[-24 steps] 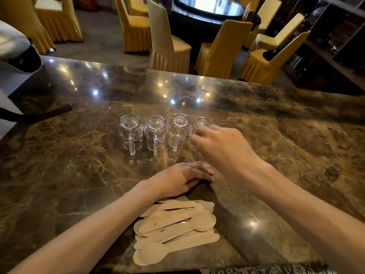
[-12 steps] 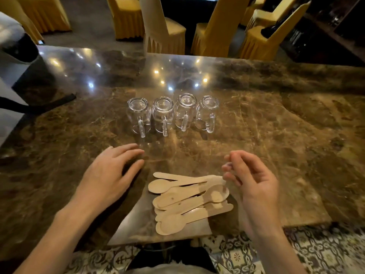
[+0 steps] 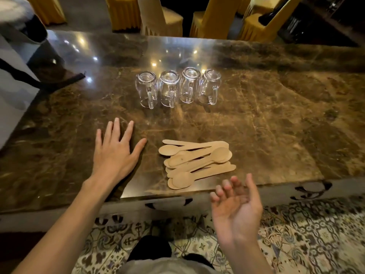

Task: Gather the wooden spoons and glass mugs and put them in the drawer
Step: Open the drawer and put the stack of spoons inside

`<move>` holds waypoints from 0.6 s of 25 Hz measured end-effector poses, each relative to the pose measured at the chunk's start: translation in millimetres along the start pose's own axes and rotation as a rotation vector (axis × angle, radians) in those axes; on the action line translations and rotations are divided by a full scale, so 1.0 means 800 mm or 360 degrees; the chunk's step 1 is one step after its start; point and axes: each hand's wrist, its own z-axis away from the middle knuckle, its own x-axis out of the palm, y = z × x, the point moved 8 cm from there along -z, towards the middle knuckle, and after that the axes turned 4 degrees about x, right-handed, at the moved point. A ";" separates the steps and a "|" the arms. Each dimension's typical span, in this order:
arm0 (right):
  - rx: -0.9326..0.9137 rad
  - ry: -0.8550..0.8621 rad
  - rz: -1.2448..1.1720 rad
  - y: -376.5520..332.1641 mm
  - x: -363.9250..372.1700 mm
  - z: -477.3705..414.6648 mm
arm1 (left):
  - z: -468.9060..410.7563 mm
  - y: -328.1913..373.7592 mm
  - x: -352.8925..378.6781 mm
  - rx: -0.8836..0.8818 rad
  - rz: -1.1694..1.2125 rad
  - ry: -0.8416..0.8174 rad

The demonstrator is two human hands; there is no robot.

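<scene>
A: Where are the wooden spoons seen?
B: The wooden spoons [image 3: 197, 163] are piled in a small heap in the lower middle of the frame. They are near the front edge of the brown stone table [image 3: 276, 125]. Most of the round ends are pointed to the left of the frame.
A: And the glass mugs?
B: Four glass mugs [image 3: 177, 88] are lined up in a row in the upper middle of the frame, close side by side. Their handles are turned toward the bottom of the frame. The row is set well apart from the spoons.
A: How is the left hand held?
B: The left hand [image 3: 113, 153] is spread flat over the table, left of the spoons, with the fingers wide. Nothing is held by it, and the spoons are not touched. Whether it is pressed down cannot be told.
A: And the right hand?
B: The right hand [image 3: 235, 210] is held in the air in the lower part of the frame, just below the spoons, by the table's edge. The palm is turned up and the fingers are loosely bent. Nothing is held in it.
A: What else is seen?
B: Yellow covered chairs [image 3: 215, 18] are seen along the top, and a patterned floor [image 3: 306, 234] is seen at the lower right.
</scene>
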 end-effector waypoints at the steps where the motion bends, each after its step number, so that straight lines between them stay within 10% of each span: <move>1: 0.0098 0.0045 -0.0033 0.017 -0.011 0.004 | 0.003 0.000 0.001 -0.0019 -0.0027 0.0027; 15: 0.0708 0.0390 -0.0397 0.176 -0.076 0.001 | -0.005 -0.006 -0.004 -0.0010 0.0085 0.0239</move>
